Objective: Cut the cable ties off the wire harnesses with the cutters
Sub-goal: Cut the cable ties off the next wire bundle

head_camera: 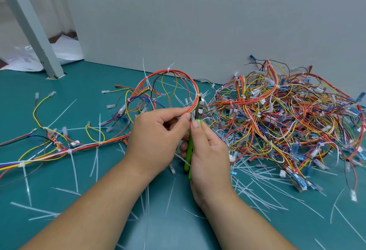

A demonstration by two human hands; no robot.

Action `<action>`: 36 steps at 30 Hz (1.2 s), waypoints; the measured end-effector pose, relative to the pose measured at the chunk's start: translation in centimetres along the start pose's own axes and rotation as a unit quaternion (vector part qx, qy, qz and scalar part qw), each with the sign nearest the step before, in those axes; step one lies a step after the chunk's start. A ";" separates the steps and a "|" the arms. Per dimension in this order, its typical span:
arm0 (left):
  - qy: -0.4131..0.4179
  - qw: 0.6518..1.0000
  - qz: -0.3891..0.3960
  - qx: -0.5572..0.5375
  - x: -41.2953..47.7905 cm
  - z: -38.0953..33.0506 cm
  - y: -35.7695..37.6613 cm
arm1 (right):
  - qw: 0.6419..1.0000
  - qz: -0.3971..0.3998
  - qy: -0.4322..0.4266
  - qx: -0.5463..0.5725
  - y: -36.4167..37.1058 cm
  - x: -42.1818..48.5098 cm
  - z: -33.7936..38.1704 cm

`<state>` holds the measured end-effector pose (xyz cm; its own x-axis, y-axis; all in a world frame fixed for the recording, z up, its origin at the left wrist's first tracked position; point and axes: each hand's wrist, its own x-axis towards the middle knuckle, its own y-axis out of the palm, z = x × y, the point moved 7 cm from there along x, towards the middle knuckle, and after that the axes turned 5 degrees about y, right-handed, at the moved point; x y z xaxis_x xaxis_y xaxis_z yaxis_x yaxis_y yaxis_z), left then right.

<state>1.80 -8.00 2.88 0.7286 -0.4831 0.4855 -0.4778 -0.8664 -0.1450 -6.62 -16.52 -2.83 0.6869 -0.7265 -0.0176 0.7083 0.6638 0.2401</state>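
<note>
**We bring the cutters up to the looped harness, mid-frame.**

Our left hand [156, 139] pinches the looped harness of red, yellow and blue wires [178, 71] between thumb and forefinger. Its grip sits just below the cutting spot, so the bundle stands upright and taut off the teal worktop [49, 200]. Our right hand [210, 150] wraps its grip round the green-handled steel cutters [189, 150], thumb high on the handle for control. The steel nose points up along the loop's right side. We cannot tell whether the blades are parted or which tie they meet. A white plastic cable tie [168, 69] crowns the loop, uncut. The tangled heap of multicoloured harnesses [287, 115] lies at right against the grey wall, and loose white tie strips [255, 178] litter the worktop before it.
</note>
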 end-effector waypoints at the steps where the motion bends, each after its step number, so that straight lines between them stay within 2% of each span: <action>1: 0.000 1.000 0.001 -0.001 0.0 0.0 0.0 | 1.000 0.001 -0.002 -0.003 0.0 0.0 0.1; 11: 0.002 1.000 0.001 -0.020 -0.1 -0.2 0.2 | 1.000 -0.005 -0.002 -0.013 -0.1 0.1 0.4; 19: 0.003 1.000 -0.008 0.015 0.2 0.6 -0.1 | 0.999 -0.019 0.027 0.037 -0.4 0.1 0.1; 27: -0.004 1.000 -0.010 0.007 0.2 1.3 -0.2 | 0.994 0.000 0.039 0.102 -0.2 0.0 -0.2; 36: -0.055 0.990 0.044 -0.120 0.0 1.2 1.0 | 0.980 -0.007 0.059 0.189 -0.3 0.3 -0.6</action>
<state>1.93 -9.02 1.69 0.7221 -0.5773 0.3812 -0.6348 -0.7720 0.0332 -6.56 -16.84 -3.54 0.7074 -0.6949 -0.1293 0.6217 0.5248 0.5815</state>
